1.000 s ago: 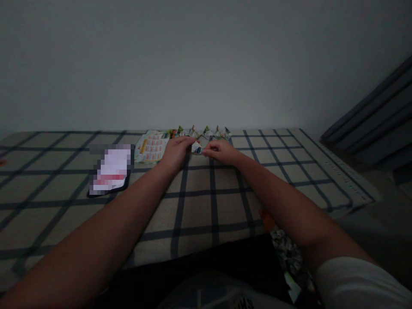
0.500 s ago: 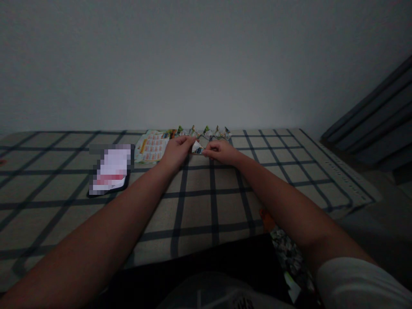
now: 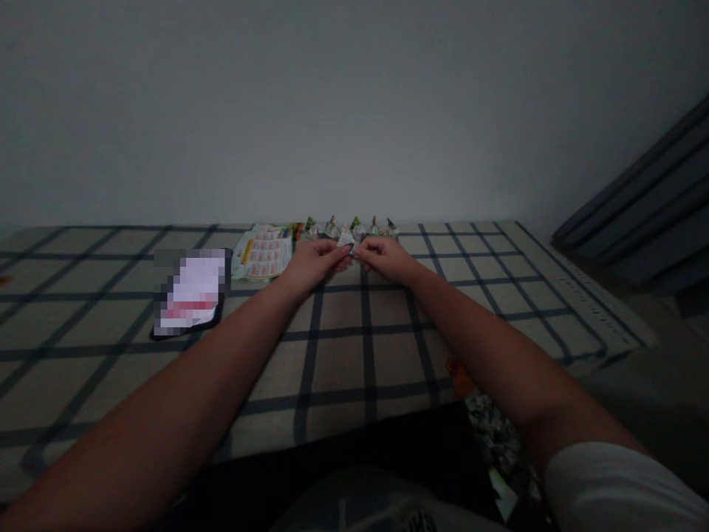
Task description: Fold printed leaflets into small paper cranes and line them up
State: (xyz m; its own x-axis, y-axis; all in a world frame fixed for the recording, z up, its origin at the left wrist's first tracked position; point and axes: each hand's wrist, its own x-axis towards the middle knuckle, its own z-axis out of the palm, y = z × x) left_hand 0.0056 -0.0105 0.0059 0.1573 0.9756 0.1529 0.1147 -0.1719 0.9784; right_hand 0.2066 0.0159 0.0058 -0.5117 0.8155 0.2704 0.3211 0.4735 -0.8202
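A small folded piece of printed paper (image 3: 346, 238) is pinched between my two hands, above the checked cloth. My left hand (image 3: 317, 260) grips its left and lower edge with thumb and fingertips. On the other side, my right hand (image 3: 384, 258) pinches the lower right corner. The fingertips almost meet, and they cover the paper's lower part. Just behind the hands stand several folded paper shapes (image 3: 333, 225) with pointed tops, in a row along the wall.
Left of my left hand lies a stack of printed paper sheets (image 3: 266, 253). A phone (image 3: 191, 292) with a blurred lit screen rests nearer on the left. The checked cloth (image 3: 343, 355) covers the surface up to the wall (image 3: 354, 111). A dark curtain (image 3: 653, 199) hangs at right.
My hands have drawn closer together, the right moving slightly up. The paper between them has turned, standing up from the fingertips rather than lying sideways with its fan-like striped face showing.
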